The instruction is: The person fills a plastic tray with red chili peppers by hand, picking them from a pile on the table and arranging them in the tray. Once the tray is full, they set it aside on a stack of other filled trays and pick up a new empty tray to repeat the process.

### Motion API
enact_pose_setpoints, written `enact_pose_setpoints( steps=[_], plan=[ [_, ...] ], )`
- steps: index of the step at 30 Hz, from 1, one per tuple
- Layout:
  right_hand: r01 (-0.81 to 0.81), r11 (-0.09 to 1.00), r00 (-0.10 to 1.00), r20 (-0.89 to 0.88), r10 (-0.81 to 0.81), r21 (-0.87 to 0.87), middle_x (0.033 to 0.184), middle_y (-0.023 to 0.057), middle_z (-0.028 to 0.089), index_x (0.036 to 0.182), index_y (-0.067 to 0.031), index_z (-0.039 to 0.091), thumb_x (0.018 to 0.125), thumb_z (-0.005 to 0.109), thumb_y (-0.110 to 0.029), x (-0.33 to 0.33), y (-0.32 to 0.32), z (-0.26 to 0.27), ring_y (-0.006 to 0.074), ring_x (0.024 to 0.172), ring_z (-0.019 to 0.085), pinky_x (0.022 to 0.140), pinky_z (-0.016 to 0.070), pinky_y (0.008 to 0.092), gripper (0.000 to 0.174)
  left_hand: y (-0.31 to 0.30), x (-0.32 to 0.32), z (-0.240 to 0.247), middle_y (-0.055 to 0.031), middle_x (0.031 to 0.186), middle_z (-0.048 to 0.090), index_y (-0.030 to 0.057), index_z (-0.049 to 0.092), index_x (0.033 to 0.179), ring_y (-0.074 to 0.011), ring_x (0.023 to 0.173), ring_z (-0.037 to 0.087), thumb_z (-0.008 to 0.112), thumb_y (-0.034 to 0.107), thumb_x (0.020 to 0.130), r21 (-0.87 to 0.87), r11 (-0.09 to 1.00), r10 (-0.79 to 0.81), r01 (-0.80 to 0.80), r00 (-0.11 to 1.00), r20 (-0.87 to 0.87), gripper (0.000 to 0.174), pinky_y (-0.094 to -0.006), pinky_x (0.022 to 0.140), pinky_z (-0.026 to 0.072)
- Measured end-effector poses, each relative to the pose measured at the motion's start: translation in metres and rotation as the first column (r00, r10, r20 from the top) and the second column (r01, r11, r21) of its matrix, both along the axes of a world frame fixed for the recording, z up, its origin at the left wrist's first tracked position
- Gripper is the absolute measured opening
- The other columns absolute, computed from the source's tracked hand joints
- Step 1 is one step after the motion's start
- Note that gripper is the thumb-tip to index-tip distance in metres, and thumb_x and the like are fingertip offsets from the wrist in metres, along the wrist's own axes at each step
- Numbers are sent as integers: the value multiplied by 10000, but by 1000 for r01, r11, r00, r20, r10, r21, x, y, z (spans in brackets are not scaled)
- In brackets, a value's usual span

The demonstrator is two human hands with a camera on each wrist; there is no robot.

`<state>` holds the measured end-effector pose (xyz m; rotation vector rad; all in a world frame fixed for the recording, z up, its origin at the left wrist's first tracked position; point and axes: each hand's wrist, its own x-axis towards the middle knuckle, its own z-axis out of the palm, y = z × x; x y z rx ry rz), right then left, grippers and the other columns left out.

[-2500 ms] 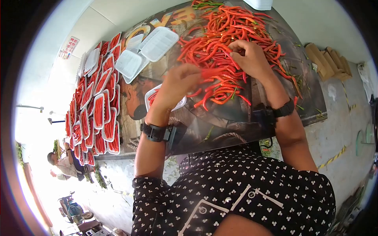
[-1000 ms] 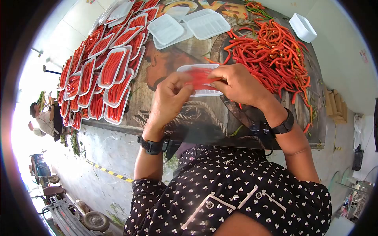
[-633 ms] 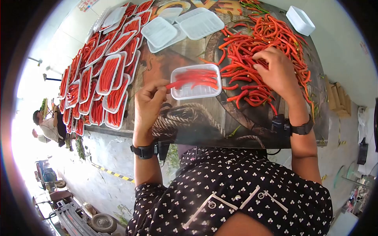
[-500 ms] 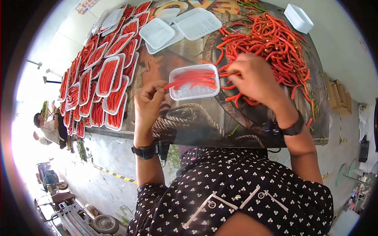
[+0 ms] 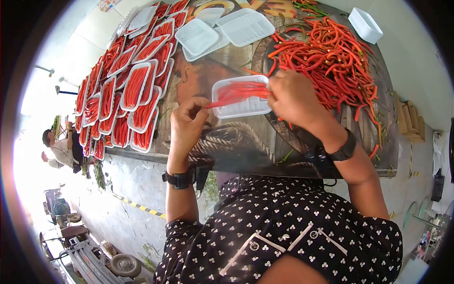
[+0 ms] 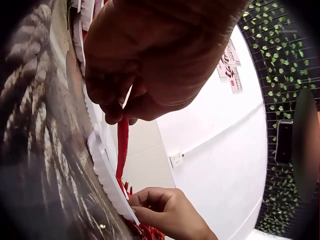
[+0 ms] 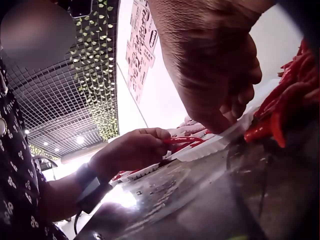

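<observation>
A white tray point(image 5: 242, 110) lies before me with a few red chili peppers point(image 5: 243, 90) lengthwise in it, slightly blurred. At its left end my left hand point(image 5: 188, 120) pinches the thin tip of a red chili pepper point(image 6: 122, 145) between thumb and fingers, and the pepper reaches back over the tray. My right hand point(image 5: 295, 97) is at the opposite end, its curled fingers at the stem ends of the peppers and close to the rim. In the right wrist view its fingertips are partly hidden behind the tray wall point(image 7: 212, 146).
A pile of loose chili peppers point(image 5: 326, 57) spreads at the right. Bare trays point(image 5: 248, 28) lie behind, and a stack of white trays point(image 5: 365, 26) stands at the back right corner. Several filled trays point(image 5: 137, 85) are heaped on the left. The table's front edge runs near my body.
My right hand has gone from the pepper pile at the right back to the tray's right end. The left hand keeps its pinch at the tray's left end.
</observation>
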<state>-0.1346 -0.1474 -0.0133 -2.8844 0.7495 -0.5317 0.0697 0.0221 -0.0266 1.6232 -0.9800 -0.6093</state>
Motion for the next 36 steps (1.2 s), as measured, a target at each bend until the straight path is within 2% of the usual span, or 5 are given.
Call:
enact_pose_setpoints(
  steps=[6, 8, 21, 27, 36],
  plan=[
    [270, 963, 954, 133, -269, 4, 789, 116, 639, 766, -50, 644, 758, 674, -157, -53, -41, 26, 303, 770, 641, 678, 510, 415, 111, -11, -8, -4, -13, 735, 638, -3, 669, 926, -54, 643, 584, 596, -1, 836, 52, 998, -47, 47, 999, 7, 115, -224, 592, 465],
    [314, 949, 938, 143, -315, 31, 801, 136, 649, 755, -51, 656, 760, 656, -176, -69, -52, 27, 326, 785, 646, 690, 519, 436, 125, -15, -11, -2, -45, 726, 629, 8, 661, 902, -79, 637, 589, 609, 0, 809, 99, 995, -22, 0, 976, 217, 106, -246, 584, 459],
    [691, 723, 716, -127, -686, -10, 863, 136, 681, 842, -66, 683, 784, 683, -222, -139, -70, 32, 324, 821, 661, 700, 516, 443, 167, -25, -20, 20, -139, 855, 634, 33, 678, 898, -302, 788, 641, 670, 36, 738, 172, 978, -200, 117, 751, 629, 161, -375, 696, 504],
    [561, 827, 828, -52, -559, 44, 804, 108, 695, 851, -44, 663, 778, 734, -210, -124, -59, 30, 286, 755, 673, 670, 508, 377, 194, -36, -19, 30, -123, 908, 617, 65, 694, 882, -343, 820, 629, 696, 96, 749, 357, 913, -402, 196, 573, 714, 137, -431, 714, 500],
    [467, 880, 883, 10, -469, 83, 785, 126, 657, 798, -49, 651, 771, 690, -187, -109, -66, 30, 316, 791, 649, 693, 494, 434, 145, -37, -19, 30, -122, 966, 586, 38, 671, 870, -328, 885, 607, 686, 57, 750, 290, 946, -322, 147, 541, 777, 122, -424, 753, 485]
  ],
)
